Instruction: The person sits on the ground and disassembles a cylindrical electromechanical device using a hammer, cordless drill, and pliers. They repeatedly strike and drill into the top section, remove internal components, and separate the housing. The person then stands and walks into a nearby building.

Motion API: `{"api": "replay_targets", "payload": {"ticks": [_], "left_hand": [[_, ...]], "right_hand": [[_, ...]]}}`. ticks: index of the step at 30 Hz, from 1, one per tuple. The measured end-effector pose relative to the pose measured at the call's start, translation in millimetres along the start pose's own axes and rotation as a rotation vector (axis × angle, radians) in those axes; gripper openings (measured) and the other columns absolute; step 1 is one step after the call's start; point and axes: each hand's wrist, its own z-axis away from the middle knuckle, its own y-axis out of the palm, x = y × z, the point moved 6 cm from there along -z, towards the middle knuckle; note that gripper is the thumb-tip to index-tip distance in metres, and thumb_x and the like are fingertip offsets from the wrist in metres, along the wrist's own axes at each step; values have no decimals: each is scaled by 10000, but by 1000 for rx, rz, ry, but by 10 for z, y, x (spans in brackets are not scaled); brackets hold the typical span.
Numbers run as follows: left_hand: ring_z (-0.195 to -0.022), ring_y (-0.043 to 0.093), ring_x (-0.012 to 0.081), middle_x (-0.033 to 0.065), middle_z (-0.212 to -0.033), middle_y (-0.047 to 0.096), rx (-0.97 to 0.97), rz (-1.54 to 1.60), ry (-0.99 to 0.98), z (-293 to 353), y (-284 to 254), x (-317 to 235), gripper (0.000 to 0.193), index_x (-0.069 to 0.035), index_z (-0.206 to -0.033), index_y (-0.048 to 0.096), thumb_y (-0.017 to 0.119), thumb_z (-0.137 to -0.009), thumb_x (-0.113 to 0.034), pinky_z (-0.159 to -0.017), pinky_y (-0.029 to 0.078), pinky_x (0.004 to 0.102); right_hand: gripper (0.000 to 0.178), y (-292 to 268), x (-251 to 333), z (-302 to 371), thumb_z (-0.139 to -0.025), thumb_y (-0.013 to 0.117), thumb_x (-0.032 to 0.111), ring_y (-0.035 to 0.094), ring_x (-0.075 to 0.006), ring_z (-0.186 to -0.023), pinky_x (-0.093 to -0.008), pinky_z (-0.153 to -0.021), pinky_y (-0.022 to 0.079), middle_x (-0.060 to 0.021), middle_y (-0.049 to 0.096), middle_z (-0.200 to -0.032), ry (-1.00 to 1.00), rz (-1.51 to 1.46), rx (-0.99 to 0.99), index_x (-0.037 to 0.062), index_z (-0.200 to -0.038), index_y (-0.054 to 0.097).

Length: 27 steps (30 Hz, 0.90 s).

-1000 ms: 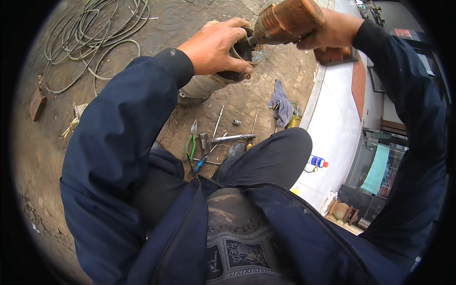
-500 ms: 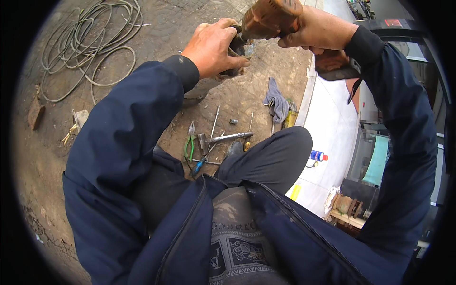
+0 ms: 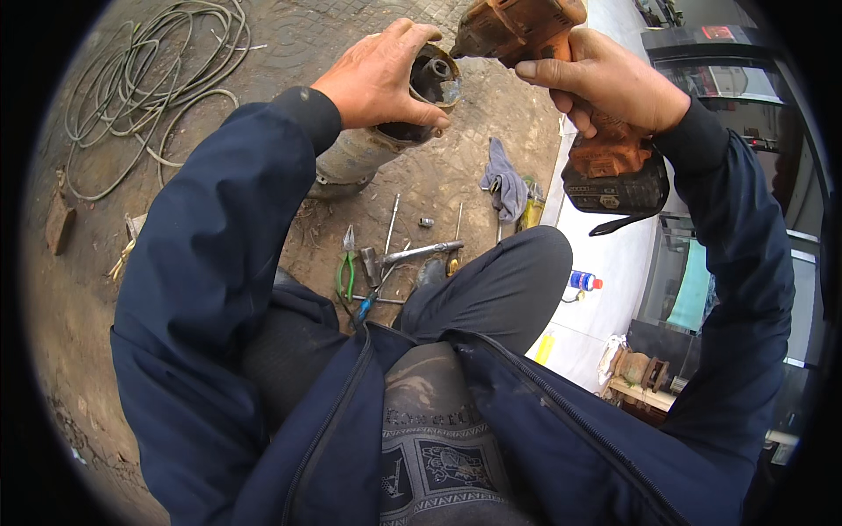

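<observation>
My right hand (image 3: 618,83) grips a dirty orange cordless impact driver (image 3: 526,26) with a black battery (image 3: 614,188) at its base. The driver's nose points left, near the rim of a worn metal cylinder (image 3: 355,158) that looks like a pump body. Inside its open end a round shaft or nut (image 3: 437,69) shows. Curled over the cylinder's edge, my left hand (image 3: 381,79) holds it, thumb toward me and fingers on the far side. The driver's tip is at the rim; whether it touches is not clear.
Before my knees lie green-handled pliers (image 3: 346,267), a hammer (image 3: 372,266), a ratchet handle (image 3: 425,252), a socket (image 3: 426,223) and screwdrivers. A grey rag (image 3: 503,180) lies farther right. Coiled hose (image 3: 149,83) is at far left, a blue spray can (image 3: 584,281) on the pale tiles.
The driver has drawn back to the right from the cylinder's opening, uncovering the shaft inside. Its battery has swung lower into view. My left hand stays on the rim, shifted slightly left.
</observation>
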Motion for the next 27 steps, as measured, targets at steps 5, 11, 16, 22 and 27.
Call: {"api": "replay_targets", "payload": {"ticks": [5,11,16,22,27], "left_hand": [[-1398,576,400,207,-1480,586,119,82,28,-91,37,84,1018,-25,-1509,514,976,-728,-489,-1179,483,458],[-1411,585,385,221,-1495,598,149,209,-24,-84,92,100,980,-22,-1513,526,966,-753,-457,-1205,467,441],[-1379,600,393,220,-1465,609,63,182,-12,-69,110,91,954,-24,-1512,529,955,-773,-452,-1180,489,438],[-1307,624,408,216,-1398,622,-84,91,-66,19,116,9,928,-9,-1491,529,949,-781,-433,-1121,514,463],[-1278,626,419,208,-1368,626,-136,28,-89,84,110,-66,915,-7,-1472,532,943,-784,-450,-1096,519,472]], "right_hand": [[372,160,-43,53,-1088,691,362,637,-107,-487,-248,-471,553,-28,636,-680,-24,-154,44,-9,-1107,671],[425,309,-185,29,-1065,710,436,641,-93,-497,-250,-482,568,-2,645,-700,137,-371,57,14,-1043,665],[418,377,-305,27,-1067,705,454,645,-96,-498,-262,-482,579,-1,646,-699,151,-498,49,46,-1000,644],[400,441,-226,57,-1074,700,436,652,-104,-498,-253,-489,571,-8,650,-697,127,-538,36,52,-975,641],[387,422,-239,35,-1066,715,410,652,-118,-494,-262,-475,555,-20,646,-696,113,-478,23,40,-977,649]]}}
